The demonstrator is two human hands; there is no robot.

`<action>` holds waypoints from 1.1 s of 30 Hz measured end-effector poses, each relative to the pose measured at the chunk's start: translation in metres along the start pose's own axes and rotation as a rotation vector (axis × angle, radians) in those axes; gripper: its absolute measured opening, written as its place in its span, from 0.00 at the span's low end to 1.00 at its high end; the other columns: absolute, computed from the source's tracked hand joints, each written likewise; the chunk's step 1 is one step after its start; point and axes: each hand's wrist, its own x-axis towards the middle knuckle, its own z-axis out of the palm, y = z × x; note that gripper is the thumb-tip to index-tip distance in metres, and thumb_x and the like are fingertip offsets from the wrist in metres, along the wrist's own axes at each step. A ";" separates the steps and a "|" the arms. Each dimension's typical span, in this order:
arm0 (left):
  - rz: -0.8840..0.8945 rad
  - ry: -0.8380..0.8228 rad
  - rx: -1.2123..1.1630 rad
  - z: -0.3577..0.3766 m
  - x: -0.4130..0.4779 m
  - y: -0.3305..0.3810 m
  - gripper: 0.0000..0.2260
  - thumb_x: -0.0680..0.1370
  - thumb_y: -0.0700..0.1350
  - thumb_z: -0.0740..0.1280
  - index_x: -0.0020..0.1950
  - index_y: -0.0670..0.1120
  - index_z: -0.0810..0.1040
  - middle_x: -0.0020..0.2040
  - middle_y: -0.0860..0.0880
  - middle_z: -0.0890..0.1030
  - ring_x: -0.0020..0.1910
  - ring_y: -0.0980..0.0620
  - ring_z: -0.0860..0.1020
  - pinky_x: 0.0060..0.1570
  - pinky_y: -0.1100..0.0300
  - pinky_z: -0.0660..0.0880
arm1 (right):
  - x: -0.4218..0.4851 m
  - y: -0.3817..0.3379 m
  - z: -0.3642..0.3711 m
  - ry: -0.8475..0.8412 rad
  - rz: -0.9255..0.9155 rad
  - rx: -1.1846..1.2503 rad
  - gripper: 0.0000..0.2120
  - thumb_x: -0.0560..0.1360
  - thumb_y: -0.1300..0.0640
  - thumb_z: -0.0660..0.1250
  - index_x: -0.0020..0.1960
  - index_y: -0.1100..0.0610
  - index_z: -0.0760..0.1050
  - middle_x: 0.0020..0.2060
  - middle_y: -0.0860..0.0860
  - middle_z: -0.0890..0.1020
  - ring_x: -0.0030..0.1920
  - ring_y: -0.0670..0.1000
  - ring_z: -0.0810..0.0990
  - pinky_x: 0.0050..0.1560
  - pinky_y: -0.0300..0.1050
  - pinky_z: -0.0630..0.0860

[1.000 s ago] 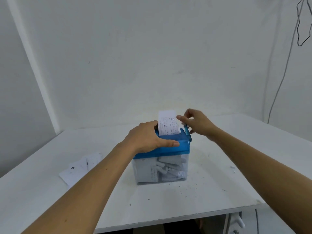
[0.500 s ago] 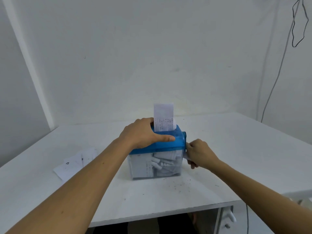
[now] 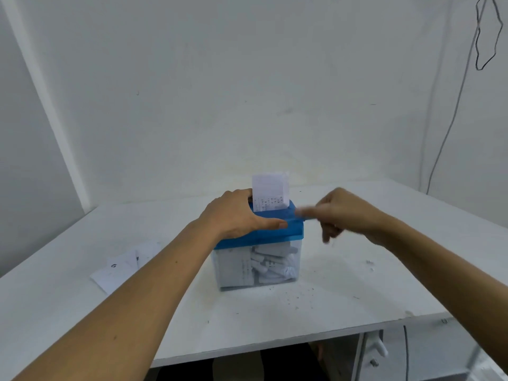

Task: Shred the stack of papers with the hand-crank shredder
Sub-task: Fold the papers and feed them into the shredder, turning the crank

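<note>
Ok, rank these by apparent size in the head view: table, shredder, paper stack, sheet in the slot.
1. table
2. hand-crank shredder
3. stack of papers
4. sheet in the slot, only its upper part showing

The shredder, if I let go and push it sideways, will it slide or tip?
Probably light: the shredder is clear and blue plastic holding only paper strips. It would likely slide on the smooth table rather than tip, being boxy. The left hand gripping its top, while the right hand holds the crank, hints it shifts when cranked.
</note>
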 end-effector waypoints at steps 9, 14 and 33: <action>-0.004 0.031 -0.006 0.002 0.000 -0.001 0.38 0.64 0.73 0.72 0.71 0.61 0.71 0.64 0.57 0.79 0.56 0.52 0.78 0.53 0.53 0.77 | 0.063 -0.020 -0.010 0.464 -0.139 -0.049 0.17 0.77 0.50 0.68 0.32 0.57 0.75 0.27 0.49 0.82 0.31 0.48 0.84 0.38 0.47 0.83; -0.001 0.037 -0.005 0.001 0.001 -0.001 0.38 0.63 0.75 0.72 0.69 0.62 0.73 0.62 0.58 0.80 0.55 0.53 0.78 0.51 0.55 0.76 | 0.098 -0.018 0.003 0.538 -0.062 -0.089 0.26 0.79 0.39 0.64 0.32 0.57 0.77 0.28 0.48 0.82 0.26 0.48 0.82 0.36 0.45 0.81; -0.047 0.091 0.120 0.006 0.001 0.003 0.35 0.64 0.79 0.65 0.62 0.59 0.75 0.55 0.59 0.79 0.49 0.56 0.77 0.41 0.60 0.72 | 0.013 0.038 0.045 0.043 0.137 0.059 0.10 0.83 0.58 0.57 0.49 0.61 0.75 0.31 0.57 0.81 0.32 0.54 0.84 0.32 0.40 0.77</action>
